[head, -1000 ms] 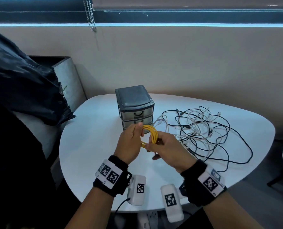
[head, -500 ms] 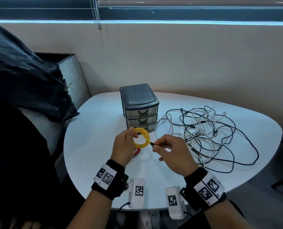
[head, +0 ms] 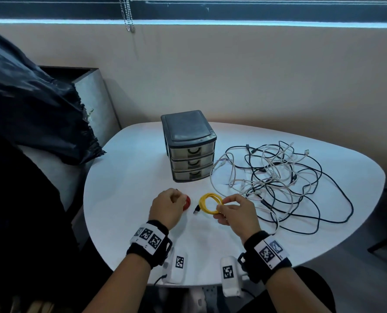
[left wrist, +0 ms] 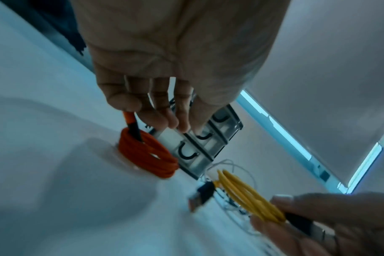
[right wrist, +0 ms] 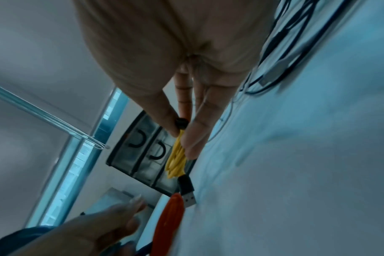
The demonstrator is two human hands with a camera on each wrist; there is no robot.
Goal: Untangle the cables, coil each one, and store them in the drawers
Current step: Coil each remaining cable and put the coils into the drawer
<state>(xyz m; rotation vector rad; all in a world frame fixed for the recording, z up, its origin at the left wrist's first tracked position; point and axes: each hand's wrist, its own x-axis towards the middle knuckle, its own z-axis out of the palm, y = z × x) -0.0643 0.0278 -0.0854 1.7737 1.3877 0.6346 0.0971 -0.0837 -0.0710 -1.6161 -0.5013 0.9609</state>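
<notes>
- Head view: small dark plastic three-drawer chest (head: 189,146) at 12 o'clock on round white table (head: 124,211), all three drawers shut.
- Tangled pile of black and white cables (head: 278,177) at 2 o'clock of chest, not yet sorted.
- Right hand (head: 237,213) pinching coiled yellow cable (head: 209,203) at coil's 3 o'clock edge; black plug hanging at its 8 o'clock.
- Left hand (head: 167,206) curled over coiled orange-red cable (head: 187,203), just beside yellow coil, both at 6 o'clock of chest.
- Left wrist view: left fingers (left wrist: 125,102) gripping black-and-orange end of orange coil (left wrist: 147,155), coil resting on table; yellow coil (left wrist: 248,195) pinched at 4 o'clock.
- Right wrist view: thumb and fingers (right wrist: 193,136) clamped on yellow loops (right wrist: 175,162), USB plug dangling loose below.
- Risk, as judged: both hands occupied, drawers shut; freeing a hand for a handle likely lets a coil spring open.
- Loose plug may snag drawer lip or nearby tangle.
</notes>
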